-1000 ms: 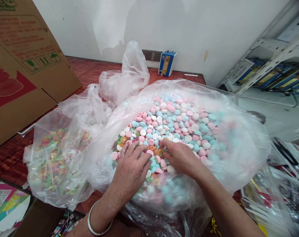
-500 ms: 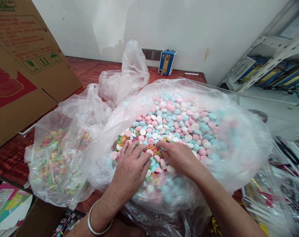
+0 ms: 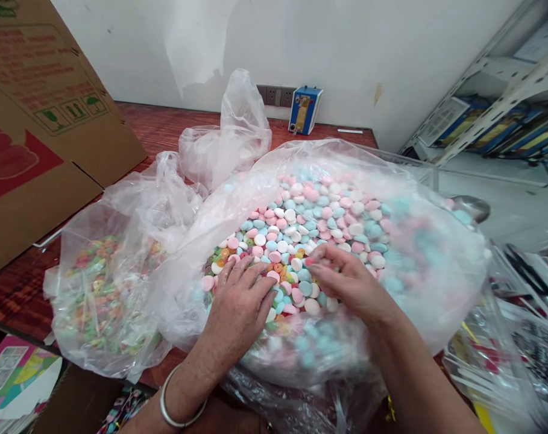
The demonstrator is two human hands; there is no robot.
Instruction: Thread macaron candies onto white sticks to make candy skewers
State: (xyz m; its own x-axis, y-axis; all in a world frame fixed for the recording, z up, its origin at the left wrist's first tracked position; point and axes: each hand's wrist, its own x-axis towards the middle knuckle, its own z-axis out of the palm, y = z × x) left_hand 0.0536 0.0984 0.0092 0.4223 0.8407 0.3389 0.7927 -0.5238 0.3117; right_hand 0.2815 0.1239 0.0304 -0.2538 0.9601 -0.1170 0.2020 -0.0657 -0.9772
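Note:
A big clear plastic bag (image 3: pixel 436 301) lies open in front of me, full of pink, blue and white round candies (image 3: pixel 328 211). Several orange and green ring candies (image 3: pixel 278 268) sit among them near my fingers. My left hand (image 3: pixel 240 307) rests flat on the candies at the bag's near edge, fingers spread, a silver bangle on its wrist. My right hand (image 3: pixel 346 280) hovers just right of it, blurred, fingers curled over the candies; whether it holds any I cannot tell.
A second clear bag (image 3: pixel 102 283) of orange and green rings lies to the left on the wooden table (image 3: pixel 165 129). A cardboard box (image 3: pixel 38 120) stands far left, a blue device (image 3: pixel 304 110) by the wall, metal shelving (image 3: pixel 495 114) at right, packaged goods (image 3: pixel 518 337) lower right.
My right hand has lifted and shifted to the right, away from my left hand, uncovering the ring candies between them. The left hand has stayed put.

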